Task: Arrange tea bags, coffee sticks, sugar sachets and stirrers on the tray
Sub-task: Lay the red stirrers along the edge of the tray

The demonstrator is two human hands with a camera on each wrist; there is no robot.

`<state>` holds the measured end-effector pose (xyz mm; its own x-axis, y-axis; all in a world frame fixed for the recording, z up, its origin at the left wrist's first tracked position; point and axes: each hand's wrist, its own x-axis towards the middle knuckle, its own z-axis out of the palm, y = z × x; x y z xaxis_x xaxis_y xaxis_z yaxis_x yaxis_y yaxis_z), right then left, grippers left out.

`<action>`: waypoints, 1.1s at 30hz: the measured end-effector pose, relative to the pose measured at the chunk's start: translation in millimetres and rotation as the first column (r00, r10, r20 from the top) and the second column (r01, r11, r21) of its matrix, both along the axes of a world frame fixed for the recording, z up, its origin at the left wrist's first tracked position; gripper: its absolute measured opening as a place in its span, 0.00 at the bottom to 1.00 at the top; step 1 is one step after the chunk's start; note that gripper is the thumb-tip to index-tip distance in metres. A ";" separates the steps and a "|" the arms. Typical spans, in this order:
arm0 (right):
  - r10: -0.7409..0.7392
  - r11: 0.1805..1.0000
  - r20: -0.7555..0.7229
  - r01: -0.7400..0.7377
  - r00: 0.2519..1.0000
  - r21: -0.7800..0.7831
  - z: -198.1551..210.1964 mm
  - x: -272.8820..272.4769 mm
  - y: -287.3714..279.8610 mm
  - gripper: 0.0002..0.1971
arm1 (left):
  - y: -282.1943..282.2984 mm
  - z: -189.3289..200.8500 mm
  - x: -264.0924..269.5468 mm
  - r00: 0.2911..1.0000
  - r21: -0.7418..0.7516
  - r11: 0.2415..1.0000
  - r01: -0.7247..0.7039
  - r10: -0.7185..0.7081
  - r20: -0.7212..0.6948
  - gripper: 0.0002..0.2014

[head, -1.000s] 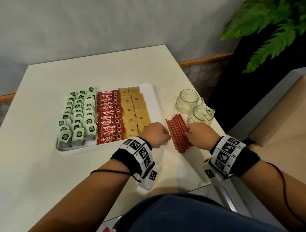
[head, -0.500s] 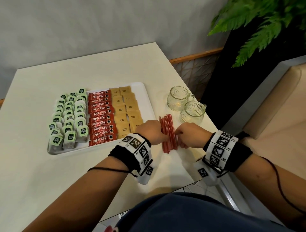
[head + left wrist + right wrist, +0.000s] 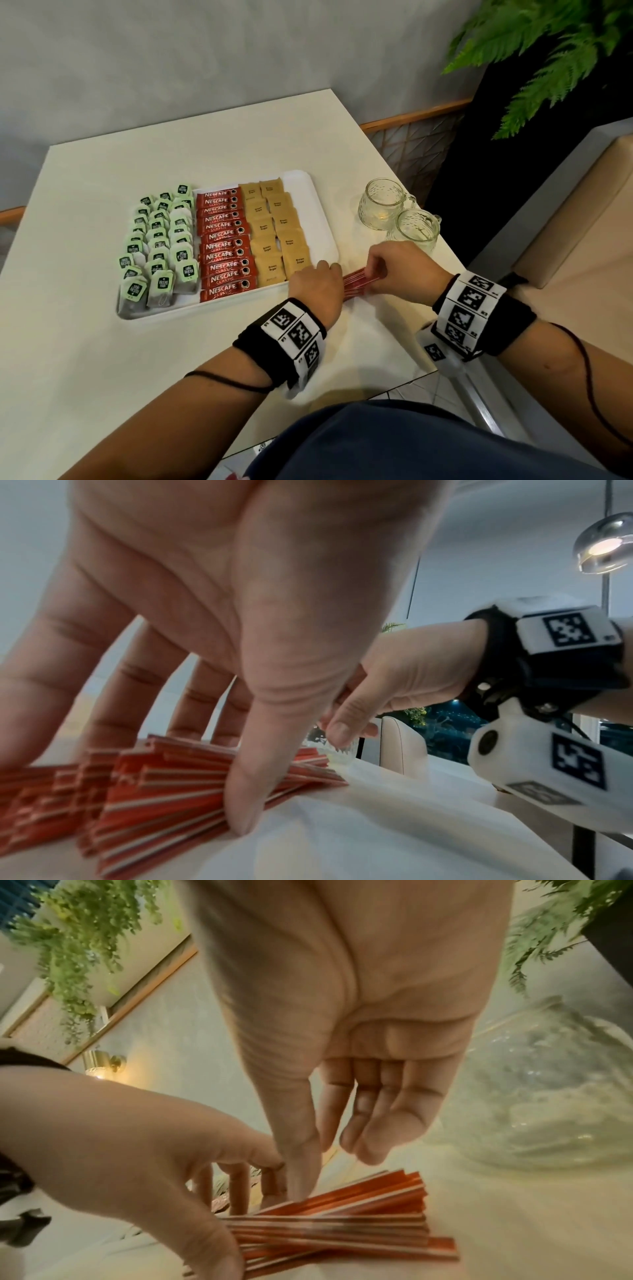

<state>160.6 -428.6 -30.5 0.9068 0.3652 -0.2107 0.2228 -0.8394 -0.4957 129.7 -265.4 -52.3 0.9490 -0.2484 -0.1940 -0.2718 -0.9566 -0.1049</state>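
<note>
A white tray (image 3: pixel 322 219) holds green-tagged tea bags (image 3: pixel 161 246) on its left, red coffee sticks (image 3: pixel 224 246) in the middle and brown sugar sachets (image 3: pixel 277 236) on the right. A bundle of red stirrers (image 3: pixel 356 284) lies on the table just off the tray's near right corner. My left hand (image 3: pixel 318 281) grips one end, thumb on the near side and fingers on the far side (image 3: pixel 219 772). My right hand (image 3: pixel 397 270) holds the other end, its thumb on the stirrers (image 3: pixel 342 1229) and its fingers curled over them (image 3: pixel 334 1172).
Two glass mugs (image 3: pixel 383 205) (image 3: pixel 416 229) stand close behind my right hand, near the table's right edge. A fern (image 3: pixel 548 51) hangs over the far right, above a beige bench (image 3: pixel 565 222). A bare strip of the tray runs right of the sachets.
The stirrers, spread in a fanned row pointing away from me, have been squeezed into a tight bundle. It is now turned crosswise between my two hands, nearer the tray's corner.
</note>
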 end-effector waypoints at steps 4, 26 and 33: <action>0.144 0.980 -0.044 -0.148 0.989 -0.133 -12.1 -2.0 19.6 0.32 | 24.4 2.9 -13.4 1.000 0.042 0.999 0.012 -0.012 -0.001 0.12; 0.266 0.951 -0.039 -0.268 0.963 -0.154 -5.8 6.3 87.1 0.12 | 101.2 19.6 -10.1 0.996 0.024 0.999 0.038 -0.036 -0.083 0.13; 0.266 0.956 -0.070 -0.272 0.961 -0.106 -2.9 11.1 93.0 0.09 | 113.3 26.7 -5.7 0.992 -0.036 0.998 0.053 -0.057 -0.112 0.13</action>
